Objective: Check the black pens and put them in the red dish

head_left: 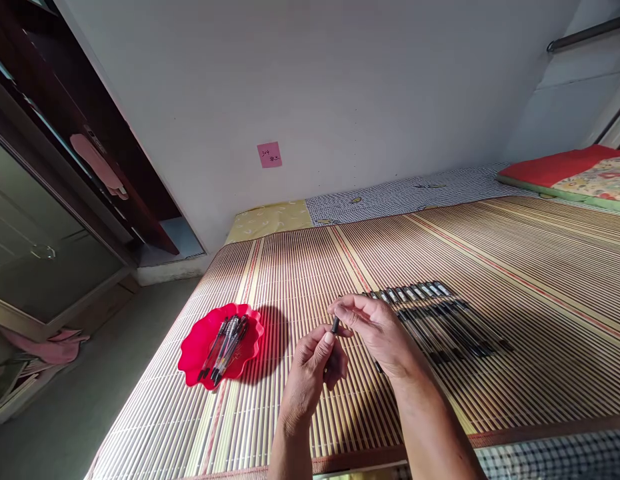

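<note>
My left hand (pixel 315 357) is closed around a slim black pen part (pixel 335 325), whose end sticks up between thumb and forefinger; the rest is hidden in the palm. Just above that end, the thumb and forefinger of my right hand (pixel 375 330) are pinched together. What they hold, if anything, is too small to make out. Behind and right of my right hand, a row of short black pen caps (pixel 415 292) lies on the mat. Below them lie several clear pen barrels (pixel 450 330) with dark ends, side by side and partly covered by my hand.
To the left, a red scalloped dish (pixel 193 353) holds several pens (pixel 225 347). Everything rests on a striped bamboo mat (pixel 290 267) over a bed. A folded red and patterned quilt (pixel 565 167) lies at the far right. On the wall is a pink note (pixel 269 155).
</note>
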The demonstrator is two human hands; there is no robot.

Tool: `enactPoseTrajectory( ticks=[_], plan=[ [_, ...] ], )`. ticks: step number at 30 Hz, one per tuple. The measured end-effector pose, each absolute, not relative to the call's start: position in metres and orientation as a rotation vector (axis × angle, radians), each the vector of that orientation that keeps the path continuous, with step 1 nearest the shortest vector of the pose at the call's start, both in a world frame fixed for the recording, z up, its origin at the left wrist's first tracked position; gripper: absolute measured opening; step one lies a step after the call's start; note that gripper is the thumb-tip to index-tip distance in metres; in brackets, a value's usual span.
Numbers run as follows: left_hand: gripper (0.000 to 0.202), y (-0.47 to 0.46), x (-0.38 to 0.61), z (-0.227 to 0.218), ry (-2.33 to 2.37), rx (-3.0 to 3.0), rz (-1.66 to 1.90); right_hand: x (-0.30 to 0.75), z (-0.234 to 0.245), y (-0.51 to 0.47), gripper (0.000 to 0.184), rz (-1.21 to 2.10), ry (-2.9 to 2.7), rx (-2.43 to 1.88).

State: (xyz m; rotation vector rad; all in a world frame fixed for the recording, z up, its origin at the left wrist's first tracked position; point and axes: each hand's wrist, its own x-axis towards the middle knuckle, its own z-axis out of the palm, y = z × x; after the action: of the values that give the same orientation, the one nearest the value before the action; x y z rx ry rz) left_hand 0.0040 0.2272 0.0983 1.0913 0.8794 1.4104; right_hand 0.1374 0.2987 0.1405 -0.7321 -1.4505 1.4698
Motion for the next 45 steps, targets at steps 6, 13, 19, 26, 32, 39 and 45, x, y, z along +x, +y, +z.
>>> enactPoseTrajectory(
  ticks=[6,13,19,26,32,39,45],
  plan=[
    [0.036,0.228,0.006,0.099,0.855,1.064,1.416,0.140,0.141,0.300,0.047,1.334,-1.491,-0.818],
    [0.038,0.228,0.007,0.097,0.846,1.046,1.391,0.140,0.136,0.302,0.043,1.519,-1.453,-0.715],
    [0.039,0.228,0.007,0.094,0.856,1.032,1.393,0.141,0.138,0.301,0.047,1.482,-1.456,-0.758],
    [0.040,0.230,0.008,0.094,0.857,1.043,1.405,0.140,0.138,0.300,0.043,1.548,-1.437,-0.745],
    [0.044,0.233,0.015,0.098,1.053,1.088,1.556,0.136,0.137,0.301,0.046,1.427,-1.450,-0.788],
    [0.047,0.235,0.003,0.100,1.267,1.006,1.760,0.133,0.111,0.317,0.041,0.926,-1.621,-1.023],
    [0.051,0.236,-0.021,0.090,1.249,0.798,1.849,0.120,0.070,0.331,0.043,0.393,-2.139,-1.479]
  ],
)
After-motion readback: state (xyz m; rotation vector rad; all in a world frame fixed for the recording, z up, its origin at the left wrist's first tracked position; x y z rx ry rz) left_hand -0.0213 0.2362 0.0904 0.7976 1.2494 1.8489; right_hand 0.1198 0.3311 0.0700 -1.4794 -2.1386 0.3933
